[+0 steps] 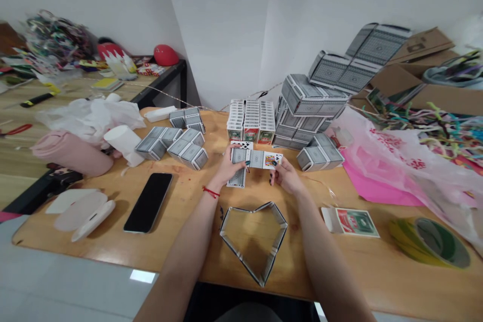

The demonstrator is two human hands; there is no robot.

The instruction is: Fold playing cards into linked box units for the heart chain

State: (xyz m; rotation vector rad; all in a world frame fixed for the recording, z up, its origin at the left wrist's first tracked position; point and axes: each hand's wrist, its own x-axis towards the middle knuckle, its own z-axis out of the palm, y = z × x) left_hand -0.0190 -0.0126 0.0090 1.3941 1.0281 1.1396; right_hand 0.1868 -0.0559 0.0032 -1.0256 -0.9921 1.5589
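Observation:
Near the middle of the table, my left hand (227, 167) is closed on grey-backed playing cards (237, 157), its thumb lying over them. To the right a face card (270, 160) joins them in a row, pinched at its far end by my right hand (287, 177). Whether the cards are linked or only overlap, I cannot tell. Below my left hand another grey-backed card (236, 179) pokes out. Between my forearms a heart-shaped frame of folded cards (277, 251) lies on the wooden table (181, 256).
Behind the hands stand stacked card packs (251, 121) and a tall build of card blocks (315, 95). More card blocks (188, 148), a phone (148, 203) and a white roll (123, 143) are leftward. An opened card box (356, 222) and yellow tape (403, 241) lie rightward.

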